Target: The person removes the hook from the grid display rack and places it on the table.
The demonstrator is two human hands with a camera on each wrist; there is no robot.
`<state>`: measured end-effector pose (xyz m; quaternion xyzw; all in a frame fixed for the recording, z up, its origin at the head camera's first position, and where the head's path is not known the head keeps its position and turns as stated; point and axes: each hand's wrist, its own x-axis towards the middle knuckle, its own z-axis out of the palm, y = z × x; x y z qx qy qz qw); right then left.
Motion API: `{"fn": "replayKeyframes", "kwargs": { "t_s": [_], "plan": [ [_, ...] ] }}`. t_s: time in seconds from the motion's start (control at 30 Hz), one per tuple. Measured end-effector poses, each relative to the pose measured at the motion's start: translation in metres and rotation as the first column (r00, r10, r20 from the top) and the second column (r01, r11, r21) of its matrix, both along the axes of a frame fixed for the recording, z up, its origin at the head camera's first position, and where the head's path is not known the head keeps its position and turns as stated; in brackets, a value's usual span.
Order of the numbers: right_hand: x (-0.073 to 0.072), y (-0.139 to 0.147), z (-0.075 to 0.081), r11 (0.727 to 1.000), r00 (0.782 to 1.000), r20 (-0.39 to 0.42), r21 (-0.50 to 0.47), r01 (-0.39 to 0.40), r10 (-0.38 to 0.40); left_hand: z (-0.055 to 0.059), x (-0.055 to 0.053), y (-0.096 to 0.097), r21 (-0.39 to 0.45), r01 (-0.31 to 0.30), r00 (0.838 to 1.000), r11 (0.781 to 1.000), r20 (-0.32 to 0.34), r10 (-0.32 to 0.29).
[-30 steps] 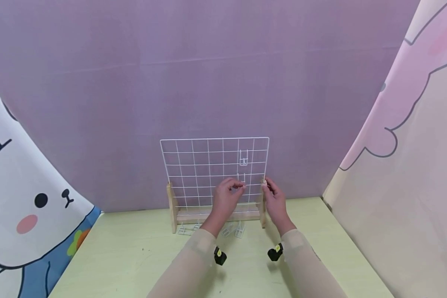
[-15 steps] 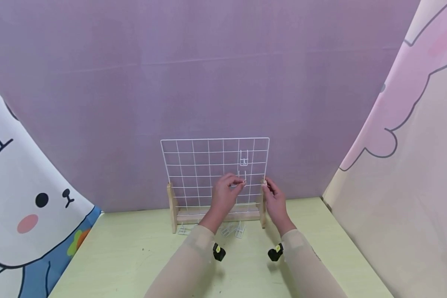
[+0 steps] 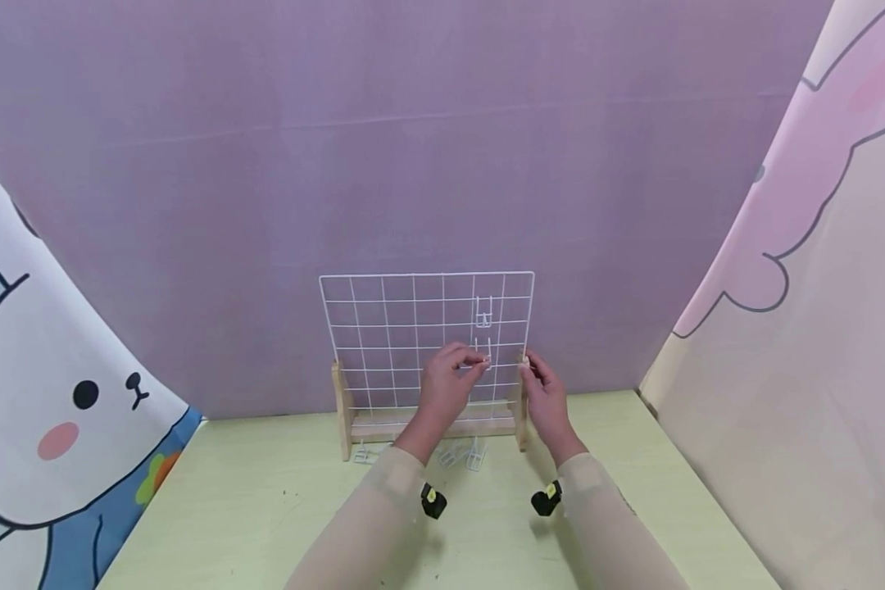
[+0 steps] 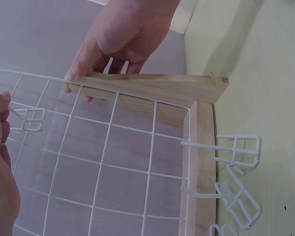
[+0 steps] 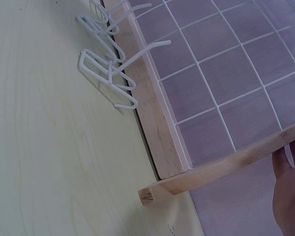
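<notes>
My left hand (image 3: 448, 383) pinches a white wire hook (image 4: 35, 119) by its prong, held against the front of a white wire grid panel (image 3: 428, 325). Above it, another white wire hook (image 3: 483, 319) hangs on the grid's upper right part. The panel stands upright in a wooden stand (image 3: 342, 410). At the stand's right post (image 4: 147, 83), my right hand (image 3: 546, 403) grips the top of the wood and the grid's edge between thumb and fingers. Whether the held hook's upper ends catch a grid wire cannot be seen clearly.
Several loose white wire hooks (image 5: 108, 73) lie on the pale green table (image 3: 280, 524) along the stand's front foot. A purple cloth (image 3: 442, 147) hangs behind, with printed cartoon cloths (image 3: 37, 393) at both sides.
My left hand has risen a little and shifted slightly right with the hook in its fingertips. The right hand keeps its hold on the post.
</notes>
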<state>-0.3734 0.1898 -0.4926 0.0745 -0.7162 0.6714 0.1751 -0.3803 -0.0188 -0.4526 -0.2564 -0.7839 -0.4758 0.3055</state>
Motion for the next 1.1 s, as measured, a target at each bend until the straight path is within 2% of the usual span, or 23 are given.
{"fn": "replayKeyframes", "kwargs": {
  "t_s": [0.27, 0.47, 0.7, 0.97, 1.1],
  "plan": [
    [0.002, 0.000, 0.000, 1.000, 1.000, -0.003, -0.001, 0.005, -0.005, -0.003, 0.001, 0.000, 0.050, 0.044, 0.996, 0.998, 0.070, -0.047],
    [0.000, 0.001, -0.002, 1.000, 1.000, -0.016, -0.009, -0.001, 0.001, -0.004, 0.002, 0.000, 0.066, 0.058, 0.995, 0.996, 0.075, -0.063],
    [-0.002, 0.001, -0.003, 1.000, 0.999, -0.035, -0.017, 0.001, -0.001, -0.004, 0.005, 0.002, 0.016, 0.016, 0.998, 1.000, 0.053, -0.017],
    [0.001, 0.000, 0.000, 1.000, 0.999, -0.041, 0.001, 0.007, -0.007, -0.010, 0.007, 0.003, -0.006, 0.039, 0.996, 0.999, 0.076, -0.038],
    [-0.006, 0.001, -0.007, 1.000, 1.000, -0.022, 0.008, 0.012, -0.011, -0.013, 0.007, 0.003, -0.005, 0.051, 0.996, 0.999, 0.073, -0.051]
  ]
}}
